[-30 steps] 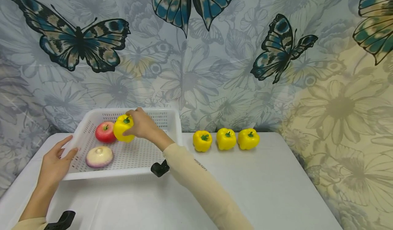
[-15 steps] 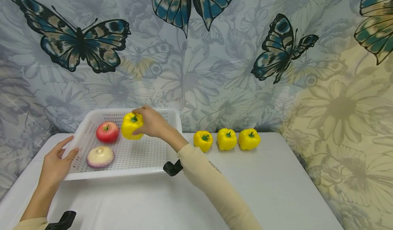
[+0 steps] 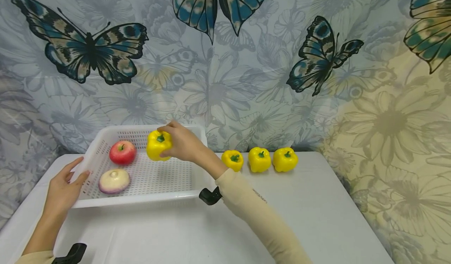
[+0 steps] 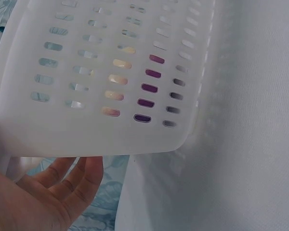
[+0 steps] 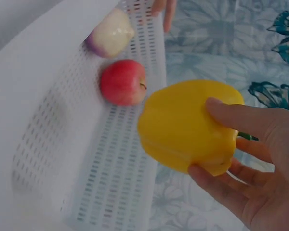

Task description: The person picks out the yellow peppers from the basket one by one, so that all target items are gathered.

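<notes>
My right hand grips a yellow bell pepper over the white perforated basket. In the right wrist view, the thumb and fingers clasp the pepper around its stem end. A red apple and an onion half, pale on top with a purple edge, lie in the left part of the basket. My left hand holds the basket's left side, thumb at the rim. In the left wrist view, its fingers lie beside the basket wall, and purple shows through the slots.
To the right of the basket, three more yellow bell peppers stand in a row on the white table: a left one, a middle one and a right one. A butterfly-patterned cloth hangs behind the table.
My right hand has carried the yellow bell pepper rightward, away from the apple, within the basket's span. The left hand stays at the basket's left side.
</notes>
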`<state>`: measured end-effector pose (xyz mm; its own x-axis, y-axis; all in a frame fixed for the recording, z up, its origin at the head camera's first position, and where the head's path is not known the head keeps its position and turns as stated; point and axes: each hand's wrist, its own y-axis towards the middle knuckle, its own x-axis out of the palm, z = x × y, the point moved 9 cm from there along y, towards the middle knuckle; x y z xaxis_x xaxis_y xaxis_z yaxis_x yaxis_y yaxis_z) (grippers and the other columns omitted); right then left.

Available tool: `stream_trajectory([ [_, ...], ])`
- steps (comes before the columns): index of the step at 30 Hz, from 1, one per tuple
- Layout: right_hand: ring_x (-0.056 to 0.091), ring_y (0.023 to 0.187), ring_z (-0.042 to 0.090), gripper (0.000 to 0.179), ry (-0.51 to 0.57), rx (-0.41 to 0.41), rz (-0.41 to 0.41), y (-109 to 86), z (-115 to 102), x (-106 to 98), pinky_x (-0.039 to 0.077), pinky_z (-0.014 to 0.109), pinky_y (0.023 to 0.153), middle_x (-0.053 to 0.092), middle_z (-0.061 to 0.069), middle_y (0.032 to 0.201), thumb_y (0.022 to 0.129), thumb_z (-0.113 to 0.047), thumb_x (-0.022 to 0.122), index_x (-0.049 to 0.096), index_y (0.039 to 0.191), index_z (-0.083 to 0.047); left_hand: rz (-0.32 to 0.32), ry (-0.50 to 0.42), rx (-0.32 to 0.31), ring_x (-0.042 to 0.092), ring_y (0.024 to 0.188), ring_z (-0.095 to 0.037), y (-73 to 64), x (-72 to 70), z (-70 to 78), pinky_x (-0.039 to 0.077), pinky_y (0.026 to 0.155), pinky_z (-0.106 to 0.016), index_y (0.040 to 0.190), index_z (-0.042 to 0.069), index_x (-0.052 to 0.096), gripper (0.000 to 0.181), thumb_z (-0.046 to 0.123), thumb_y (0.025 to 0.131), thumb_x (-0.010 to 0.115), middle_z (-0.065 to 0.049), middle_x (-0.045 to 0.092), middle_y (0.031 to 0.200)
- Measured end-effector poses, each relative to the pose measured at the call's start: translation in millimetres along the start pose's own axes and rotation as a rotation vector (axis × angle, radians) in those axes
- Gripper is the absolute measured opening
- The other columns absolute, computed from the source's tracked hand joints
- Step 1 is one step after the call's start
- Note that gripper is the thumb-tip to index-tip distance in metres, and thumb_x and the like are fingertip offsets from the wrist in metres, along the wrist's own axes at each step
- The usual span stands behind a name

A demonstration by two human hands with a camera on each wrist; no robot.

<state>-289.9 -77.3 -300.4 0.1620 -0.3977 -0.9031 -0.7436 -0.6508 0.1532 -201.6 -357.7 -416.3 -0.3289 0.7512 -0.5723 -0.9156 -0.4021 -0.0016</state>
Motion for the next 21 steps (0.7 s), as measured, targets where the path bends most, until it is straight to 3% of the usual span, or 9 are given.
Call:
stream_trajectory([
  [12, 0.055, 0.11, 0.018, 0.07, 0.069, -0.025, 0.047, -21.6, 11.2, -18.9, 0.046, 0.022, 0.091, 0.052, 0.008, 0.132, 0.079, -0.02, 0.084, 0.052, 0.14, -0.008, 0.003, -0.008, 0.008, 0.049, 0.066, 0.011, 0.8, 0.7, -2.8, 0.048, 0.053, -0.022, 0.155, 0.01, 0.027, 0.061, 0.029, 0.101, 0.05, -0.037, 0.049, 0.129],
  [21, 0.054, 0.106, 0.02, 0.067, 0.095, -0.068, 0.064, -36.0, 20.1, -27.8, 0.049, 0.022, 0.082, 0.051, 0.012, 0.131, 0.08, -0.017, 0.082, 0.053, 0.139, -0.005, 0.018, -0.002, 0.029, 0.051, 0.065, 0.009, 2.3, -0.1, -2.8, 0.047, 0.053, -0.022, 0.153, 0.009, 0.031, 0.059, 0.027, 0.101, 0.051, -0.038, 0.052, 0.125],
])
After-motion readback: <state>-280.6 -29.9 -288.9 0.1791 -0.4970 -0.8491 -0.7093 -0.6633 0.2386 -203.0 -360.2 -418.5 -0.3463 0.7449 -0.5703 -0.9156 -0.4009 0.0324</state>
